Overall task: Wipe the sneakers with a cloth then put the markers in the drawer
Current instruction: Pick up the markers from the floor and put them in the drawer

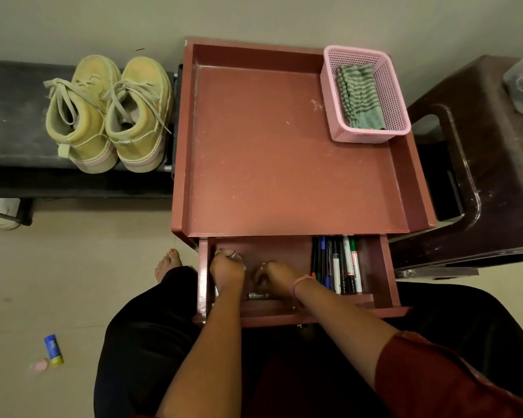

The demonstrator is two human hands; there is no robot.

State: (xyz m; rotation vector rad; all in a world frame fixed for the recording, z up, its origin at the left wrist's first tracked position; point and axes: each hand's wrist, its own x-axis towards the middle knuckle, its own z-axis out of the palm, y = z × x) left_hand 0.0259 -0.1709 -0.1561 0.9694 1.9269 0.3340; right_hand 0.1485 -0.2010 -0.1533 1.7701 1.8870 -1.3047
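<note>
The red-brown drawer under the small table is pulled out toward me. Several markers lie side by side in its right part. Both hands are inside its left part. My left hand has its fingers curled under, with rings showing and no object visible in it. My right hand, beside it, is also curled toward the drawer floor, and what lies under it is hidden. The pair of pale yellow sneakers stands on a black bench to the left. A green striped cloth lies in a pink basket.
The red-brown table top has raised edges and carries the basket at its back right corner. A dark plastic stool stands to the right. On the floor at the lower left lie a blue and yellow glue stick and a pink cap. My bare foot is just left of the drawer.
</note>
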